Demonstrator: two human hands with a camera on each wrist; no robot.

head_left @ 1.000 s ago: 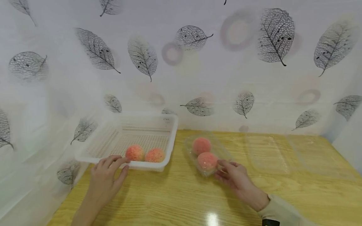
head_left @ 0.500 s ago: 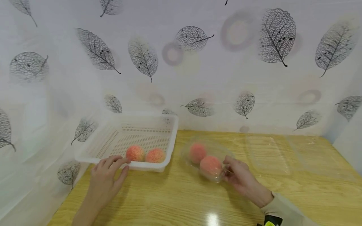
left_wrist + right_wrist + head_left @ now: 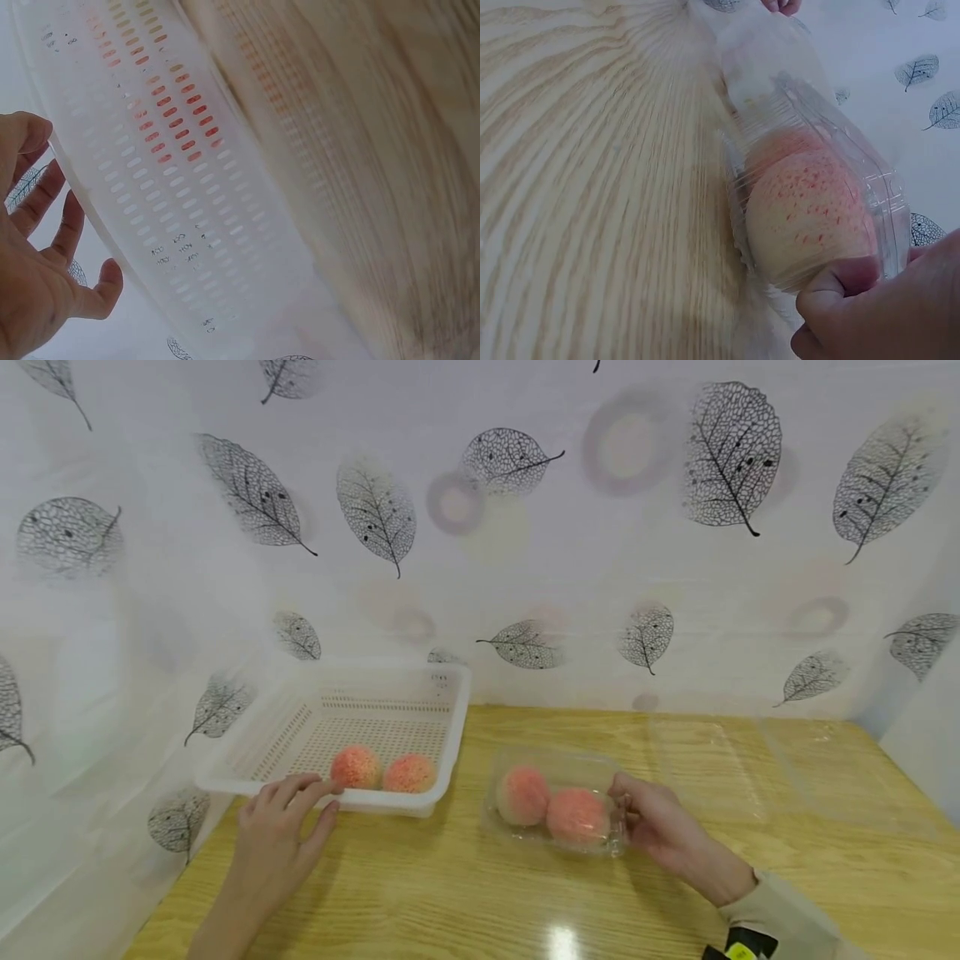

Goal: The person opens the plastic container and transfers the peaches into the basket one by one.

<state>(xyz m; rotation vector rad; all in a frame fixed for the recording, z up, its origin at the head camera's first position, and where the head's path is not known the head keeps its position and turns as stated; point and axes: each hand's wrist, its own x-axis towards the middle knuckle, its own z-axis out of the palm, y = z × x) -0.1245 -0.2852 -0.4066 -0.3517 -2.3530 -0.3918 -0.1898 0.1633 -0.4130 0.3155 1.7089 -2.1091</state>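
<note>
My right hand (image 3: 663, 827) pinches the right end of a clear plastic clamshell box (image 3: 555, 764), held close over the table. Two pink-and-yellow peaches (image 3: 579, 817) sit side by side inside it. In the right wrist view the thumb (image 3: 832, 289) presses the box's end, and the nearer peach (image 3: 810, 202) shows through the ribbed plastic. On the left, a white perforated plastic basket (image 3: 457, 727) holds two more peaches (image 3: 356, 768) near its front wall. My left hand (image 3: 281, 835) rests with relaxed fingers on the basket's front rim. The left wrist view shows its fingertips at the rim (image 3: 86, 206).
Two clear plastic containers (image 3: 708, 768) (image 3: 840, 768) lie on the right half of the wooden table (image 3: 420, 893). A leaf-printed sheet (image 3: 555, 560) hangs behind and along the left side.
The right hand has turned the box from lengthwise to crosswise and drawn it nearer and slightly right; the peaches moved with it. The left hand has stayed on the rim.
</note>
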